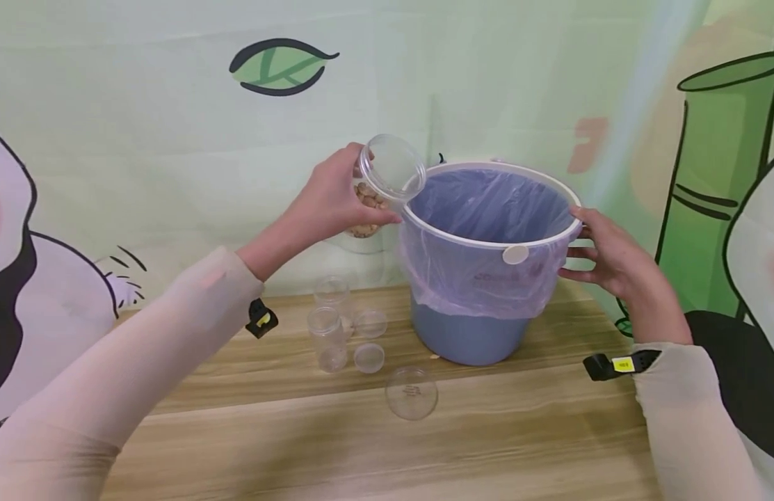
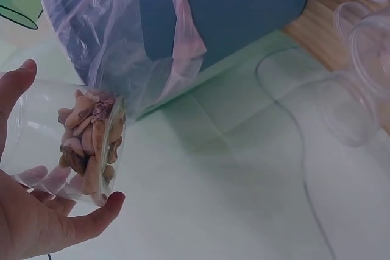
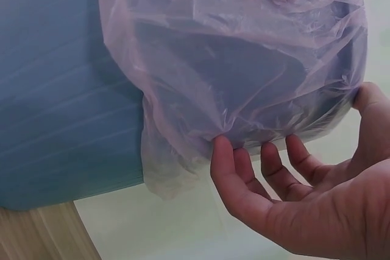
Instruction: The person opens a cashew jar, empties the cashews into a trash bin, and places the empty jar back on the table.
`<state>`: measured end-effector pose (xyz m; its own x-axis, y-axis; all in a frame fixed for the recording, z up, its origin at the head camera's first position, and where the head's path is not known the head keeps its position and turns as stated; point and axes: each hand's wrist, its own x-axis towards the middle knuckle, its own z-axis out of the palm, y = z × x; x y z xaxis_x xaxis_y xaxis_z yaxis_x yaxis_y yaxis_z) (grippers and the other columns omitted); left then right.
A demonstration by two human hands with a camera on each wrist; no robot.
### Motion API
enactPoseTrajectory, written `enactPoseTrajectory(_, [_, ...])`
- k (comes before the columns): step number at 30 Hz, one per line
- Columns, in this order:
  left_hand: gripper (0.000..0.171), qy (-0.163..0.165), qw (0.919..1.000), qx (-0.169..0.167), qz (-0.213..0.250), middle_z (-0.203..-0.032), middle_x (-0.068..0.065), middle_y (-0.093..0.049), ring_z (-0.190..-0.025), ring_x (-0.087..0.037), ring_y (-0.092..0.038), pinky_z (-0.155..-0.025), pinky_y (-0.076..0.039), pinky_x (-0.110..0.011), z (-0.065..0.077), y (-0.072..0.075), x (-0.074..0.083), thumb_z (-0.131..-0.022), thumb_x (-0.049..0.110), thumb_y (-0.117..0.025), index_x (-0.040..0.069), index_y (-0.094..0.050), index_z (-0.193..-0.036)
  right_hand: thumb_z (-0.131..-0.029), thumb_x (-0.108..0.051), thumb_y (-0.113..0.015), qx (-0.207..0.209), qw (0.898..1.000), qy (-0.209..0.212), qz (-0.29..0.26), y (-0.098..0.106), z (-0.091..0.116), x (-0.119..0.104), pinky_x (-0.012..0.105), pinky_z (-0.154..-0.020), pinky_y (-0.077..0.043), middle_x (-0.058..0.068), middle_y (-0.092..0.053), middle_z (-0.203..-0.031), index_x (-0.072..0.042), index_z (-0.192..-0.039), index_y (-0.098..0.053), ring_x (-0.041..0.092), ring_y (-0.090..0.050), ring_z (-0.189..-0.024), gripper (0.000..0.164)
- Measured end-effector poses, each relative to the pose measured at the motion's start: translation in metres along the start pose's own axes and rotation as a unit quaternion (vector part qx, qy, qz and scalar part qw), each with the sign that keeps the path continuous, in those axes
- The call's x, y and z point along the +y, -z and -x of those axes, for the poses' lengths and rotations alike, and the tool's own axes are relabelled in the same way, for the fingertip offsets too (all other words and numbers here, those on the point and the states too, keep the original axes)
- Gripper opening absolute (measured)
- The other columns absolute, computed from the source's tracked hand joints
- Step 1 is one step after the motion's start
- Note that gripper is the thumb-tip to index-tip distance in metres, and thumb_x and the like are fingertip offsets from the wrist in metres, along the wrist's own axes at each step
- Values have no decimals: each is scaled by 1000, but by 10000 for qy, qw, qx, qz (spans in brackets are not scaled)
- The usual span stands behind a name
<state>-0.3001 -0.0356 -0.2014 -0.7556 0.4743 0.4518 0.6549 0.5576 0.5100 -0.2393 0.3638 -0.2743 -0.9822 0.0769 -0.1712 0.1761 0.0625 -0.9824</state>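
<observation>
My left hand [image 1: 327,195] grips a clear plastic jar [image 1: 396,163] by its side, with the open mouth tipped toward the bin's rim. Brown, irregular pieces [image 2: 91,135] lie heaped at the jar's bottom end in the left wrist view. A blue bin [image 1: 471,341] with a white rim stands on the table, lined with a translucent pink bag [image 1: 480,275] folded over the outside. At the bin's right side, my right hand [image 1: 618,254] holds the edge, thumb on the rim. Its fingertips [image 3: 222,147] press against the bag outside in the right wrist view.
Left of the bin, a clear jar [image 1: 327,348] stands on the wooden table [image 1: 518,431], with another clear container [image 1: 332,289] behind it. Small clear lids [image 1: 369,358] and a larger clear lid [image 1: 412,394] lie nearby. A printed cloth [image 1: 174,139] hangs behind.
</observation>
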Motion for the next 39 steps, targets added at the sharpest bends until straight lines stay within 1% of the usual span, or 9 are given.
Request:
enactPoseTrajectory(6, [88, -15, 9999, 10, -112, -126, -12, -61, -118, -26, -57, -102, -48, -41, -13, 2, -1, -69, 30, -96, 1, -50, -137, -99, -63, -49, 59, 9999, 105, 55, -2, 0, 0, 39, -80, -59, 1, -42, -120, -23, -123, -46, 19, -55, -105, 47])
enactPoseTrajectory(8, [89, 12, 9994, -54, -352, -127, -11, -59, -117, -26, -56, -100, -49, -43, -16, 2, -1, -69, 33, -95, 2, -49, -139, -99, -64, -49, 93, 9999, 103, 76, -1, 0, 1, 39, -80, -59, 1, -42, -120, -23, -122, -46, 19, -54, -106, 46])
enactPoseTrajectory(10, [92, 51, 9966, -138, -810, -130, -11, -57, -115, -26, -56, -95, -51, -46, -18, 3, 0, -70, 37, -94, 5, -47, -142, -99, -64, -48, 122, 9998, 139, 89, -1, -1, 1, 39, -80, -59, 0, -42, -120, -24, -122, -46, 20, -53, -107, 46])
enactPoseTrajectory(12, [95, 101, 9903, -261, -1364, -134, -11, -53, -112, -27, -56, -91, -53, -50, -20, 4, 1, -71, 42, -92, 9, -44, -145, -98, -65, -49, 152, 9997, 178, 103, -1, -1, 2, 38, -80, -59, 0, -42, -120, -25, -123, -46, 21, -52, -109, 47])
enactPoseTrajectory(15, [99, 33, 9758, -438, -2140, -140, -12, -50, -112, -29, -57, -88, -53, -55, -23, 5, 4, -72, 48, -89, 10, -40, -149, -98, -65, -49, 186, 9996, 193, 113, -1, -1, 2, 38, -80, -59, 0, -43, -119, -25, -122, -46, 21, -53, -108, 47])
enactPoseTrajectory(21, [95, -321, 9489, -574, -3086, -143, -12, -49, -125, -33, -52, -88, -46, -61, -27, 8, 9, -75, 48, -87, 9, -39, -147, -99, -65, -47, 252, 9992, 218, 207, -3, 1, 4, 37, -79, -59, 0, -45, -118, -25, -123, -47, 19, -55, -105, 46])
enactPoseTrajectory(32, [76, -738, 9155, -698, -3894, -130, -9, -51, -127, -34, -50, -85, -44, -61, -34, 12, 16, -78, 40, -85, 10, -44, -135, -99, -65, -45, 407, 9980, 266, 397, -8, 0, 4, 37, -79, -60, 1, -46, -120, -26, -123, -47, 19, -56, -104, 46])
enactPoseTrajectory(37, [63, -952, 9068, -659, -4053, -121, -8, -52, -121, -34, -52, -81, -44, -59, -37, 13, 21, -79, 32, -79, 10, -46, -128, -100, -65, -44, 361, 9979, 295, 439, -6, 0, 4, 37, -79, -60, 2, -46, -121, -26, -124, -47, 18, -58, -102, 45])
enactPoseTrajectory(39, [65, -1036, 9021, -692, -4131, -120, -8, -52, -120, -34, -53, -81, -44, -59, -39, 12, 23, -79, 33, -80, 10, -46, -129, -101, -64, -43, 344, 9980, 301, 438, -5, 0, 4, 36, -79, -60, 1, -46, -120, -25, -124, -48, 17, -59, -101, 46])
